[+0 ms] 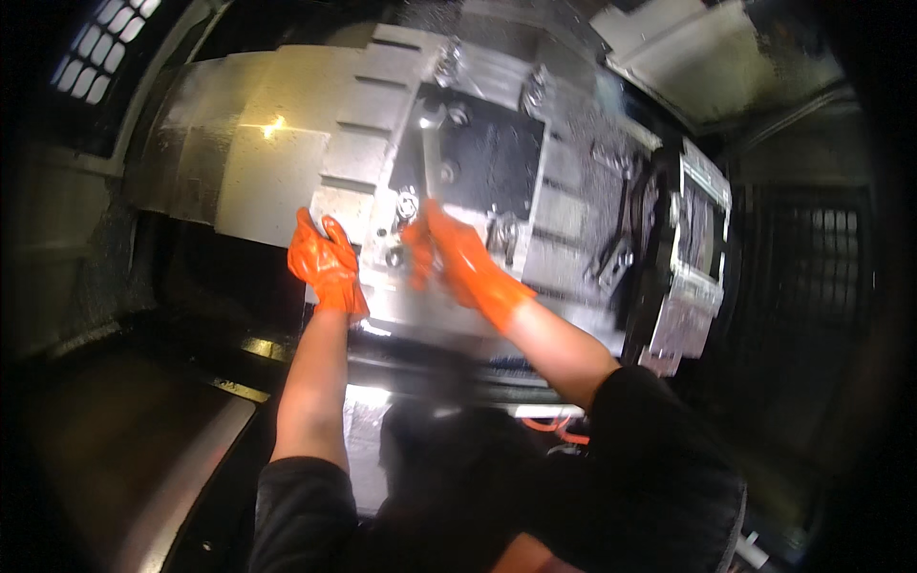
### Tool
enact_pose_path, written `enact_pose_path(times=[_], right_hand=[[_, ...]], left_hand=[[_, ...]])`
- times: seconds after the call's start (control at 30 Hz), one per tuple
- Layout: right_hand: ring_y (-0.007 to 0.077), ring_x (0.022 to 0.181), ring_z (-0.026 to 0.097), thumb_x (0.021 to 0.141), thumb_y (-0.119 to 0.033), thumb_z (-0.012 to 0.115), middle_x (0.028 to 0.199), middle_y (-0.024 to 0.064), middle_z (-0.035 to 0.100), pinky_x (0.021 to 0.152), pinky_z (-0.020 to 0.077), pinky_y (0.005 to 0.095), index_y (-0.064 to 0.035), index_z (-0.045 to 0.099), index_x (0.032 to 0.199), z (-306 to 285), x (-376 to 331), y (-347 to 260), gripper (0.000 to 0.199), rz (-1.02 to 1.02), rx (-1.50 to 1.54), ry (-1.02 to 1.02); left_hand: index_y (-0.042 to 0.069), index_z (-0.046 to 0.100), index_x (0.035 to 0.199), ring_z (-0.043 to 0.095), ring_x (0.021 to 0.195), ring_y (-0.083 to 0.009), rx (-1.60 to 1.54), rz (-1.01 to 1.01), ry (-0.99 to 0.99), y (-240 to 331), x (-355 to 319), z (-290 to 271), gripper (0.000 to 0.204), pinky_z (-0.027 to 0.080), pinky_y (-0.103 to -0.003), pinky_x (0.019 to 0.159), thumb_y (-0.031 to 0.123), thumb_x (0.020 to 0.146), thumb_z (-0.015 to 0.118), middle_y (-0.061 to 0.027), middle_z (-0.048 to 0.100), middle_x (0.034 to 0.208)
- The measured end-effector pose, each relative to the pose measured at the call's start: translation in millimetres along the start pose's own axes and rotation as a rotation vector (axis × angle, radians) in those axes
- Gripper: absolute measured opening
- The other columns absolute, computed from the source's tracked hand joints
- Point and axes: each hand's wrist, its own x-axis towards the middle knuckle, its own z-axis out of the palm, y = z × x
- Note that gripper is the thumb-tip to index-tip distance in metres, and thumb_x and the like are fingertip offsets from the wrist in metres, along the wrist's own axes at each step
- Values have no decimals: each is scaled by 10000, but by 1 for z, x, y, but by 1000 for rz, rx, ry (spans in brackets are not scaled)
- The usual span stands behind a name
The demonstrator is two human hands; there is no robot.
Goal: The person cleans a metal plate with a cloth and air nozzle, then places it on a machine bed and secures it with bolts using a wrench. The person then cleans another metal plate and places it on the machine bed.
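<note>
Both hands wear orange rubber gloves. My right hand (462, 256) is closed round the lower end of a long metal wrench (432, 158), its fingers smeared by motion. The wrench points away from me over a dark rectangular plate (501, 153) on the slotted metal machine table (382, 91). A bolt with a nut (407, 204) stands by the near left corner of the plate, close to my right hand. My left hand (325, 260) lies at the table's left front edge, fingers apart and holding nothing.
Other clamp bolts stand at the far edge (534, 91) and near edge (503, 234) of the plate. Loose clamp parts (609, 265) lie on the table's right side. Stepped metal covers (272, 153) extend left. A metal-framed unit (702, 224) stands at the right.
</note>
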Motion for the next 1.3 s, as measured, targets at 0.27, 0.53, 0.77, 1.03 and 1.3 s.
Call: enact_pose_path(times=[0.27, 0.53, 0.77, 1.03, 1.3], right_hand=[[167, 493, 475, 1000, -611, 533, 605, 21, 442, 489, 475, 340, -13, 600, 924, -101, -189, 79, 606, 241, -116, 133], [143, 522, 492, 952, -674, 566, 646, 14, 439, 515, 501, 314, -18, 621, 938, -164, -175, 72, 658, 205, -274, 57], [136, 510, 502, 969, -639, 559, 622, -1, 464, 499, 493, 311, -20, 642, 900, -175, -171, 29, 628, 321, -379, 56], [122, 493, 485, 976, -611, 569, 600, -2, 457, 481, 492, 312, -20, 641, 863, -206, -160, 9, 606, 275, -438, -46], [114, 541, 500, 962, -625, 592, 633, -9, 479, 510, 500, 298, -11, 651, 913, -186, -158, 14, 618, 370, -377, 15]], left_hand=[[-23, 599, 1204, 673, 828, -459, 99, 43, -9, -14, -6, 12, 462, 536, -514, 725, 366, 963, 528, -271, 696, 939], [-20, 582, 1239, 670, 951, -455, 54, 44, 3, -13, -9, 13, 464, 544, -489, 813, 363, 978, 544, -269, 693, 1052], [-1, 583, 1169, 662, 944, -450, -24, -83, -9, 2, -16, 7, 398, 540, -475, 791, 352, 989, 542, -254, 688, 1018], [-8, 568, 1254, 661, 996, -455, 53, -2, -18, -14, -11, 16, 480, 532, -499, 859, 391, 992, 514, -260, 689, 1098], [0, 555, 1287, 656, 1000, -461, 64, -5, -39, -17, -10, 16, 484, 533, -499, 854, 382, 991, 520, -262, 684, 1112]])
